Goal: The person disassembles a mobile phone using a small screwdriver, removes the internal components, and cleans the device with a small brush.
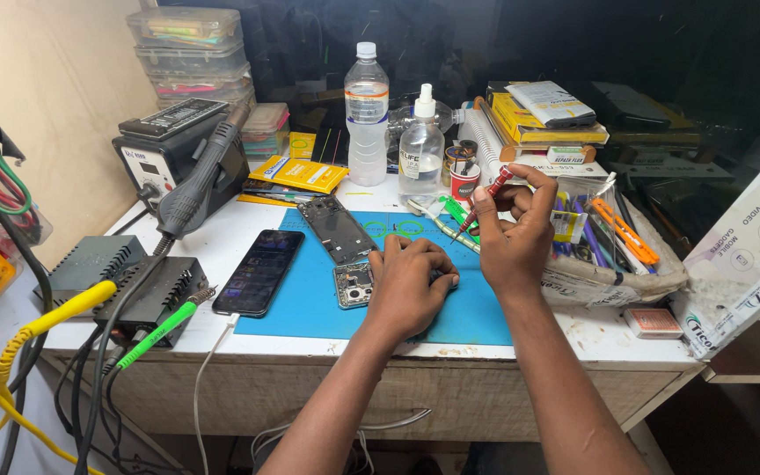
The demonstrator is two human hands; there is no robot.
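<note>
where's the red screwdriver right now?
In the head view, the red screwdriver is pinched in the right hand, raised over the blue mat's right part, just in front of the spray bottle.

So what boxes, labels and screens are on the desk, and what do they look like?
Phone: left of the blue mat, black, screen lit.
Yellow packet: flat, behind the mat.
Spray bottle: clear, white label, back centre.
White box: far right, tilted, with small icons.
Station: black, back left, small display.

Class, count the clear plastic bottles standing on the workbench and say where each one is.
2. A tall water bottle stands at the back, behind the blue mat. A shorter spray bottle stands just right of it. More may be hidden in the clutter.
</note>
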